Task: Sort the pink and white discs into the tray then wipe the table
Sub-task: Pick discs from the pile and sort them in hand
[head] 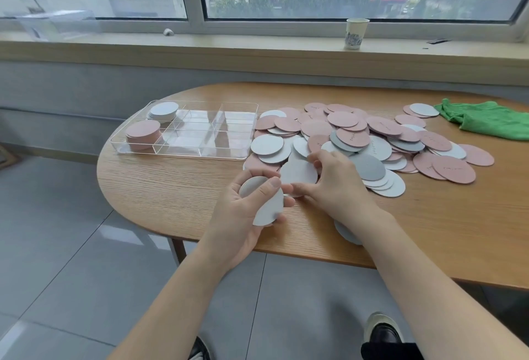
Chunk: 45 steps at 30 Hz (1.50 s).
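Sorting discs at a wooden table

The left hand [243, 211] grips a stack of white discs [264, 205]; the right hand [337, 185] pinches another white disc [297, 173] beside the loose pile [372, 136], near the clear tray [186, 130]

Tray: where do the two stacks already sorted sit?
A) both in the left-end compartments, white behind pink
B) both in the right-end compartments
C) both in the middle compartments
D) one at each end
A: in the clear tray, the white stack sits in the far-left compartment and the pink stack in the near-left one; the other compartments hold no discs.
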{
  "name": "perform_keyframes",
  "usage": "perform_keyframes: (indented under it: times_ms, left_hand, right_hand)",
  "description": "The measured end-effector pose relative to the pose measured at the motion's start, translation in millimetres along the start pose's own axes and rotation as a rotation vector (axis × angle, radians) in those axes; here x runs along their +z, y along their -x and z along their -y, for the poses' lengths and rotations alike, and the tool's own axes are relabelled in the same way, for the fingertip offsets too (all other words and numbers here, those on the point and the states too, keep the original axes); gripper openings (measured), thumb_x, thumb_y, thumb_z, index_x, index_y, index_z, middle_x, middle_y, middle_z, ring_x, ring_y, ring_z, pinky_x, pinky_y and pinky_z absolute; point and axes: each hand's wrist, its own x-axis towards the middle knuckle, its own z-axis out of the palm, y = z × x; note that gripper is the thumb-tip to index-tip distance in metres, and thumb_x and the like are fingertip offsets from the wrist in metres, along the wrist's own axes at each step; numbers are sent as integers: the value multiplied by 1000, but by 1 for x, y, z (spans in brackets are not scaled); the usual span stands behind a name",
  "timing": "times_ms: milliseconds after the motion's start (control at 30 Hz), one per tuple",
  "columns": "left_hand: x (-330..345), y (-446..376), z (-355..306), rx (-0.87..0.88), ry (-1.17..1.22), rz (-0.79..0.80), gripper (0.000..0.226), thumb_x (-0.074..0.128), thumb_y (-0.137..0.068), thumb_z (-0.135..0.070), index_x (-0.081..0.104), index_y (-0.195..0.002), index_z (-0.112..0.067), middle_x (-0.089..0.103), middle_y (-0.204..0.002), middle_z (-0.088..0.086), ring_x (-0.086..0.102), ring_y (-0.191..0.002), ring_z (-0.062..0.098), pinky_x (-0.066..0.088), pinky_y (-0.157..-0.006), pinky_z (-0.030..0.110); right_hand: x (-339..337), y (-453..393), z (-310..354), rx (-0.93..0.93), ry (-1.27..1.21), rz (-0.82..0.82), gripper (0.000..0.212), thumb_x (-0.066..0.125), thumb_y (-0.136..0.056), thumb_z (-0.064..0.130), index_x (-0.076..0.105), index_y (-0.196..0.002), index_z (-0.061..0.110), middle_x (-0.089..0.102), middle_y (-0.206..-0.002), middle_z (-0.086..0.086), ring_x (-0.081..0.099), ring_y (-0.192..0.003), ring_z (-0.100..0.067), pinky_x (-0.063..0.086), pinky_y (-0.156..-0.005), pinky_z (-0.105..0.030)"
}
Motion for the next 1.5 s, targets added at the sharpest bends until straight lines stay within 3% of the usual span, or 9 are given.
perform_keyframes:
  times_ms: [100, 267, 367, 500, 633, 867, 1033, 1167, 1500]
  left_hand:
    - [1, 1, 0, 20, -28, -1, 27, 73, -86, -11, 63, -110, -6, 71, -99, 23, 67, -86, 31, 51, -59, 32]
    - [0, 1, 2, 13, -15, -9, 31, 78, -81, -9, 65, -109, -8, 71, -101, 23, 67, -89, 32, 51, -63, 34]
    - [1, 0, 2, 20, 25, -30, 35, 84, -77, -11, 66, -107, -10, 70, -104, 21, 66, -91, 30, 53, -64, 34]
    - [1, -3, 1, 45, 61, -109, 39, 83, -75, -14, 64, -109, -11, 73, -104, 16, 68, -91, 28, 57, -68, 34]
    - [1, -5, 3, 68, 62, -137, 43, 84, -75, -18, 63, -111, -13, 73, -103, 10, 67, -95, 27, 58, -75, 35]
    - [-1, -4, 6, 102, 34, -123, 35, 82, -84, -21, 66, -115, -17, 73, -109, 17, 70, -93, 30, 57, -63, 39]
    - [-2, -3, 6, 82, 81, -86, 19, 61, -99, -10, 65, -117, -12, 71, -111, 22, 72, -100, 31, 62, -80, 45]
    - [-2, 0, 1, 25, 103, -61, 17, 57, -103, -9, 66, -117, -11, 69, -114, 28, 73, -100, 36, 64, -75, 45]
    - [-1, 0, 2, 25, 94, -74, 13, 74, -85, -12, 70, -98, -11, 70, -100, 24, 66, -88, 28, 51, -64, 32]
  right_hand:
    - [-1, -1, 3, 44, -101, 0, 74, 93, -66, 40, 59, -128, 19, 63, -111, 0, 60, -103, -17, 51, -92, -34]
    - [-4, 2, 2, 74, -287, -80, 39, 82, -83, 22, 68, -119, 23, 68, -95, 8, 63, -85, -3, 47, -72, -12]
    - [-14, 3, -3, 98, -473, -146, 15, 79, -86, 21, 75, -100, 24, 75, -87, 6, 65, -72, -2, 54, -76, -22]
    - [-28, 8, -2, 100, -796, -139, 12, 80, -84, 11, 76, -91, 20, 76, -82, 0, 67, -70, -8, 55, -74, -29]
    - [-33, 17, 6, 102, -1009, 31, 12, 77, -84, 6, 74, -94, 12, 76, -82, -4, 68, -71, -11, 53, -68, -23]
    - [-7, 32, 24, 8, -876, 113, 18, 84, -78, 6, 74, -93, 6, 76, -81, -4, 70, -74, -14, 57, -69, -25]
    - [-4, 31, 24, -14, -703, 19, 18, 85, -78, 9, 74, -91, 12, 76, -80, 2, 74, -74, -15, 58, -70, -22]
    - [-5, 20, 9, -19, -382, -120, 16, 84, -81, 24, 73, -92, 21, 73, -80, 8, 67, -76, -4, 53, -73, -19]
    - [14, 6, 9, -9, 92, -100, 61, 79, -73, 63, 60, -105, 14, 60, -98, -1, 57, -96, -23, 44, -80, -32]
